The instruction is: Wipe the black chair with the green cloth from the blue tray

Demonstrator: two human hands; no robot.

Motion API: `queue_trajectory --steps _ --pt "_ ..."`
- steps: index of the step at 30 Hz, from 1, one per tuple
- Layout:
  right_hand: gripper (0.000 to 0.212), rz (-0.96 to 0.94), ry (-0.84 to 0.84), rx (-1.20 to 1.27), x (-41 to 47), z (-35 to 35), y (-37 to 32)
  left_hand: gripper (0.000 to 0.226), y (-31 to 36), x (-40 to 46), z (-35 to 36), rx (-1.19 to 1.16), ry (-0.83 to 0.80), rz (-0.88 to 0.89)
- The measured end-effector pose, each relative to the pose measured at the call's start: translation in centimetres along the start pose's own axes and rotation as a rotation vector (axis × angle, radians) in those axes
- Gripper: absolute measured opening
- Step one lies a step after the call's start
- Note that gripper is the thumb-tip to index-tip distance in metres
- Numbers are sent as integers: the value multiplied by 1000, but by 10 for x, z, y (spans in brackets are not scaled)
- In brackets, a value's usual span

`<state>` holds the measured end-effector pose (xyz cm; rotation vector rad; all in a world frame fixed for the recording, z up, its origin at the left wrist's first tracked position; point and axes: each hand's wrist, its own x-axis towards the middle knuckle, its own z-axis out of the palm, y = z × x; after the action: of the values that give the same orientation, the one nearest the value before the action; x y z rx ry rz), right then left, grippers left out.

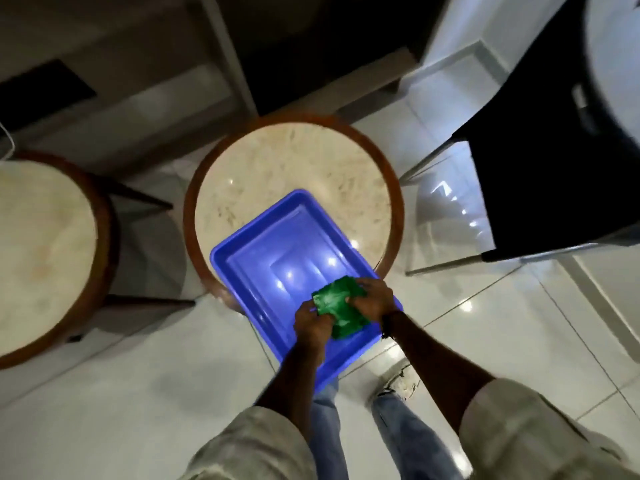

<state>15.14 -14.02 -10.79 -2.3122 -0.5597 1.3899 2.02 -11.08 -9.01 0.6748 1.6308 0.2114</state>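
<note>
A blue tray [277, 258] rests on a round marble-topped table [294, 168], its near end hanging over the table's edge. Over the tray's near right corner both my hands hold a folded green cloth [337, 304]. My left hand [313, 325] grips the cloth's near left side. My right hand [372, 297] grips its far right side. The black chair [540, 181] stands to the right, its dark seat facing me, apart from my hands.
A second round marble-topped table [41, 251] stands at the left. The floor is glossy white tile [138, 393] with a cracked patch [403, 382] near my feet. Dark furniture and a wall base lie beyond the tables.
</note>
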Motion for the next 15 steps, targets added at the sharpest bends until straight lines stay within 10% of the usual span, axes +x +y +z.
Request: queue_trajectory --steps 8,15 --pt "42 108 45 -190 45 19 22 35 -35 50 -7 138 -261 -196" --pt "17 -115 325 469 -19 -48 -68 59 31 48 -31 1095 -251 387"
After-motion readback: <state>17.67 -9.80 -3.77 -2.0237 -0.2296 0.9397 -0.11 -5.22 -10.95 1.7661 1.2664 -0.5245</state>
